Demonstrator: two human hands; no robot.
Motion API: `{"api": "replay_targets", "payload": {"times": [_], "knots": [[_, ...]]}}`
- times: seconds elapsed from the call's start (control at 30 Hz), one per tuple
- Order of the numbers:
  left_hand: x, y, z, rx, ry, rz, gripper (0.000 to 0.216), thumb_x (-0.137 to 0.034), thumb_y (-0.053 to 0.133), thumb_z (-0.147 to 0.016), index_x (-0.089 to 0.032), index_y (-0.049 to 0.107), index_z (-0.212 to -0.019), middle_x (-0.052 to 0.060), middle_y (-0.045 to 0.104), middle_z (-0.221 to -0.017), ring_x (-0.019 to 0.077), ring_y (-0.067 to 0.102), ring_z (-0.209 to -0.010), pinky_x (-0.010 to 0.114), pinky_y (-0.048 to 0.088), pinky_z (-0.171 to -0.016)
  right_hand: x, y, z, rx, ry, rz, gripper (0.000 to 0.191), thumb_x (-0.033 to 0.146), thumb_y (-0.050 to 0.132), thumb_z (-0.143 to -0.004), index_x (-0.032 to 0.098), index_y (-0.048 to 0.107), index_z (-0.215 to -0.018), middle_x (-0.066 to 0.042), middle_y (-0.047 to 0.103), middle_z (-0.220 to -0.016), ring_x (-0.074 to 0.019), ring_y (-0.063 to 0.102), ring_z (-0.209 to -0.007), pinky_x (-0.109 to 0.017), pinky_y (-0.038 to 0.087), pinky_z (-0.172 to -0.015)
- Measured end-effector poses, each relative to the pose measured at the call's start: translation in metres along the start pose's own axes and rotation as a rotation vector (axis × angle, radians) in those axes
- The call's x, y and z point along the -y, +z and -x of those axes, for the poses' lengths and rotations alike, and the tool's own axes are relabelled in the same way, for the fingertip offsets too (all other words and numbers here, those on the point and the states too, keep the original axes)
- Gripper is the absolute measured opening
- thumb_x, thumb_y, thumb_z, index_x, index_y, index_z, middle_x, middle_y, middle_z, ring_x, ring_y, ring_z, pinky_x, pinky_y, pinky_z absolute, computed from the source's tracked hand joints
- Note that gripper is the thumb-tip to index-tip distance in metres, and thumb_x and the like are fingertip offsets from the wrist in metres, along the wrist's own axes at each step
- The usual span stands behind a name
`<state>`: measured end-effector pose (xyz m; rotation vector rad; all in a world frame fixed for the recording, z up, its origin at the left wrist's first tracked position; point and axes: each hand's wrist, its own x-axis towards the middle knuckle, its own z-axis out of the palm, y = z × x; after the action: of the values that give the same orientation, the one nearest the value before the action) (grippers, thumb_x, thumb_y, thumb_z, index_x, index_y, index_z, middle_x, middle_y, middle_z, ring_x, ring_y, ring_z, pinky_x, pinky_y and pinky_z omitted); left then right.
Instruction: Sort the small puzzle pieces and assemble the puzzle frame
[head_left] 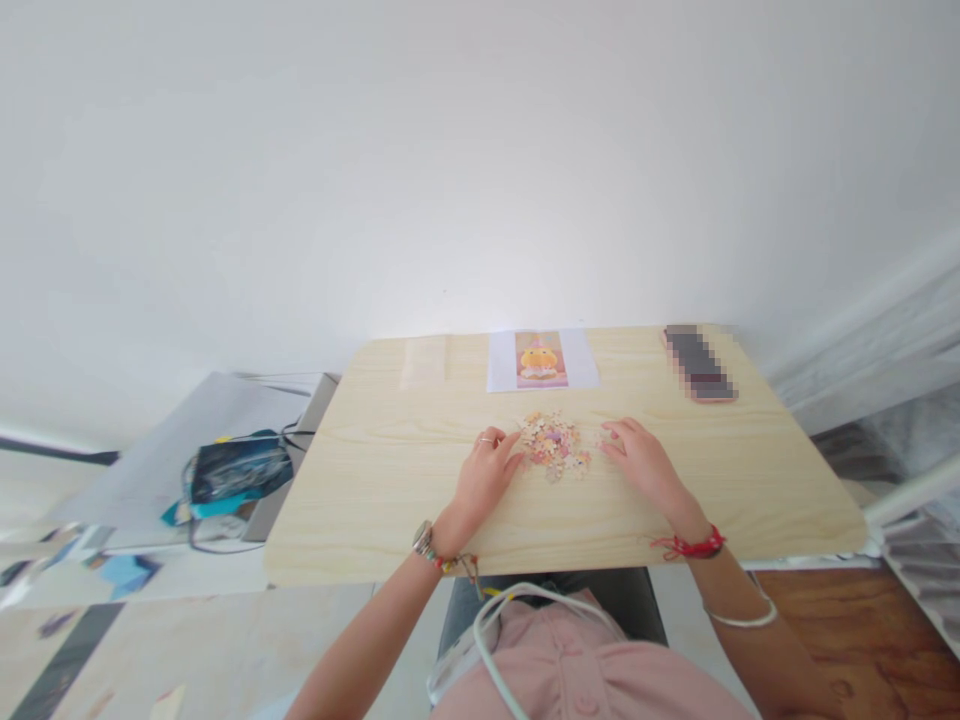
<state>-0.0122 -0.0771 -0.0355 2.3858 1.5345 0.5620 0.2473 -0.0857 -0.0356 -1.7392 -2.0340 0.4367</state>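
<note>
A small heap of several loose puzzle pieces [555, 445], pastel pink, yellow and white, lies on the light wooden table [375, 500]. My left hand [484, 475] rests on the table just left of the heap, fingers bent, fingertips at the heap's edge. My right hand [641, 460] lies just right of the heap, fingers stretched toward it and pressed low on the tabletop. Neither hand visibly holds a piece. A printed picture sheet [541, 360] showing a yellow figure lies beyond the heap.
A phone [699, 364] lies at the table's far right. A clear plastic bag [424, 360] lies at the far left. A lower surface to the left carries a blue bag [238, 468] and cables. A white wall stands behind the table.
</note>
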Motion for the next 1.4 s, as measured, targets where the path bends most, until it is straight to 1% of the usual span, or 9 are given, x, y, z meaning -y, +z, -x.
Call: {"api": "replay_targets", "payload": {"times": [0.1,0.23,0.47,0.6,0.73,0.9,1.0,1.17,1.4], "knots": [[-0.001,0.002,0.002,0.018,-0.014,0.028,0.025,-0.027,0.048,-0.081,-0.022,0.054,-0.105,0.005,0.050,-0.089,0.0174,0.050,-0.082,0.032,0.046,-0.074,-0.007,0.004,0.000,0.033,0.007,-0.007,0.019,0.018,0.050,-0.076,0.018,0.059,-0.093,-0.007,0.059,-0.092,-0.0174,0.055,-0.083,-0.030,0.042,-0.077],[-0.006,0.004,-0.001,0.033,-0.028,0.039,0.020,-0.027,0.048,-0.081,-0.023,0.056,-0.099,0.006,0.051,-0.088,0.0177,0.051,-0.081,0.031,0.046,-0.073,0.002,0.011,-0.007,0.050,-0.020,-0.039,0.011,0.017,0.050,-0.077,0.018,0.058,-0.083,-0.005,0.059,-0.085,-0.0161,0.055,-0.079,-0.028,0.042,-0.074],[-0.005,0.004,-0.002,-0.017,-0.041,0.038,0.025,-0.029,0.046,-0.083,-0.022,0.055,-0.105,0.006,0.052,-0.090,0.0167,0.052,-0.084,0.030,0.047,-0.074,0.007,0.014,-0.013,0.067,-0.052,0.015,0.009,0.020,0.047,-0.079,0.018,0.055,-0.076,-0.004,0.058,-0.081,-0.0163,0.054,-0.077,-0.028,0.041,-0.072],[-0.015,-0.001,-0.011,-0.054,0.039,0.105,0.026,-0.028,0.044,-0.084,-0.022,0.056,-0.107,0.005,0.052,-0.087,0.0158,0.052,-0.082,0.029,0.046,-0.074,0.004,0.010,-0.015,0.045,-0.051,-0.042,0.018,0.022,0.042,-0.083,0.018,0.058,-0.074,-0.006,0.060,-0.080,-0.0167,0.055,-0.077,-0.029,0.041,-0.073],[-0.034,-0.001,-0.028,-0.027,0.150,0.177,0.025,-0.025,0.045,-0.084,-0.022,0.057,-0.105,0.005,0.052,-0.087,0.0148,0.052,-0.080,0.027,0.046,-0.073,0.013,0.003,-0.017,0.026,-0.017,-0.170,0.021,0.024,0.043,-0.081,0.018,0.060,-0.072,-0.005,0.062,-0.075,-0.0163,0.055,-0.073,-0.028,0.041,-0.070],[-0.049,0.000,-0.042,-0.003,0.240,0.255,0.020,-0.022,0.048,-0.082,-0.021,0.060,-0.098,0.005,0.053,-0.088,0.0144,0.052,-0.081,0.027,0.046,-0.072,0.033,-0.009,-0.020,0.132,0.024,-0.388,0.022,0.029,0.045,-0.078,0.017,0.061,-0.069,-0.001,0.060,-0.065,-0.0136,0.052,-0.063,-0.024,0.039,-0.061],[-0.048,-0.005,-0.042,0.004,0.245,0.275,0.016,-0.022,0.050,-0.082,-0.020,0.061,-0.093,0.005,0.053,-0.088,0.0141,0.053,-0.081,0.027,0.046,-0.073,0.041,-0.015,-0.022,0.186,0.044,-0.467,0.025,0.032,0.045,-0.077,0.016,0.057,-0.062,0.001,0.054,-0.058,-0.0120,0.048,-0.058,-0.023,0.035,-0.056],[-0.041,-0.013,-0.034,-0.014,0.249,0.308,0.017,-0.028,0.051,-0.082,-0.021,0.061,-0.094,0.004,0.053,-0.088,0.0140,0.053,-0.082,0.025,0.046,-0.074,0.048,-0.015,-0.026,0.264,0.089,-0.581,0.028,0.035,0.045,-0.075,0.016,0.051,-0.056,0.004,0.042,-0.049,-0.0096,0.039,-0.049,-0.022,0.028,-0.047],[-0.033,-0.012,-0.024,-0.129,0.194,0.266,0.015,-0.024,0.048,-0.083,-0.019,0.062,-0.086,0.003,0.054,-0.080,0.0119,0.053,-0.073,0.023,0.045,-0.066,0.059,-0.009,-0.030,0.285,0.067,-0.620,0.029,0.037,0.046,-0.076,0.015,0.054,-0.058,0.003,0.047,-0.050,-0.0100,0.042,-0.049,-0.021,0.031,-0.047]]}}
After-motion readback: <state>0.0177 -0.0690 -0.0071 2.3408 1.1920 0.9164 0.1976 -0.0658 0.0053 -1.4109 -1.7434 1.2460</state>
